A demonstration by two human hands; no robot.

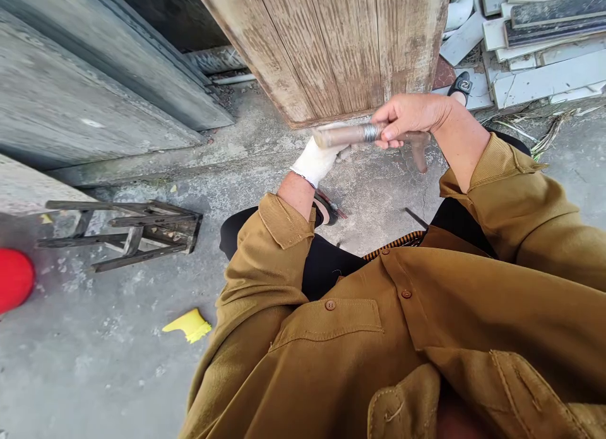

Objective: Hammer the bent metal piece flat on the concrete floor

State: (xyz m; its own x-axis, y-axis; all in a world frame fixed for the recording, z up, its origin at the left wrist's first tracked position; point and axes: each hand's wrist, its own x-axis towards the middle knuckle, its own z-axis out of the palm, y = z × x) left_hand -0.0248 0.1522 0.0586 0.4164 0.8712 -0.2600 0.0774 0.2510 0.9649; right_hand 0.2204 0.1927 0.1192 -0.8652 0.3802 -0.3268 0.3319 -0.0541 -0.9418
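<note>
My right hand [402,120] is bare and closed around a brown wooden stick [341,136]. Silvery wire is wound around the stick near my thumb, and its right end bends down like a hook. My left hand [315,164] wears a white glove and is just behind and under the stick's blunt left end. Its fingers look curled, but the stick partly covers them, so what they hold is hidden. Both hands are in front of my knees, close to the lower edge of a weathered wooden panel [341,47].
A small dark wooden stool [151,227] lies on its side at left, near a red round object [14,280]. A yellow scrap [189,325] lies on the concrete floor. Boards and tiles [544,72] are piled at upper right. Grey wooden boards [85,79] stand at upper left.
</note>
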